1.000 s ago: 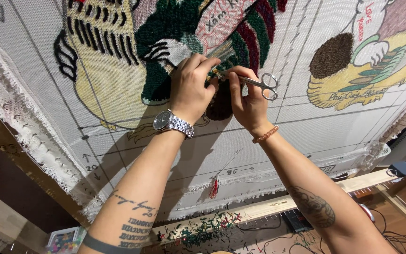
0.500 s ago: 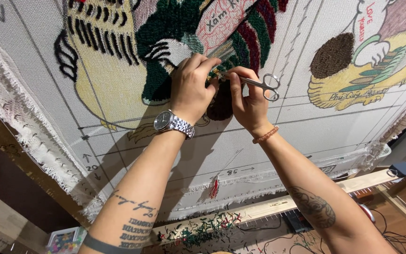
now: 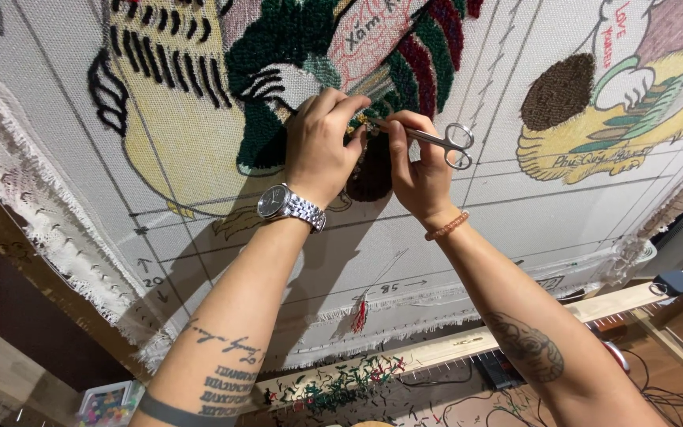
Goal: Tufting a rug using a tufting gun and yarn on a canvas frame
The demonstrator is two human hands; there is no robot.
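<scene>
Head view: left hand point(image 3: 322, 146) fingers pinched together on rug point(image 3: 199, 205) yarn; right hand point(image 3: 416, 170), at 3 o'clock, clamped on small silver scissors point(image 3: 440, 142).

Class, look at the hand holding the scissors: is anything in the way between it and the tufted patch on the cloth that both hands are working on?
Nothing visible. The right hand with the scissors is at the tufted patch on the cloth, and the left hand presses beside it, not between them.
</scene>
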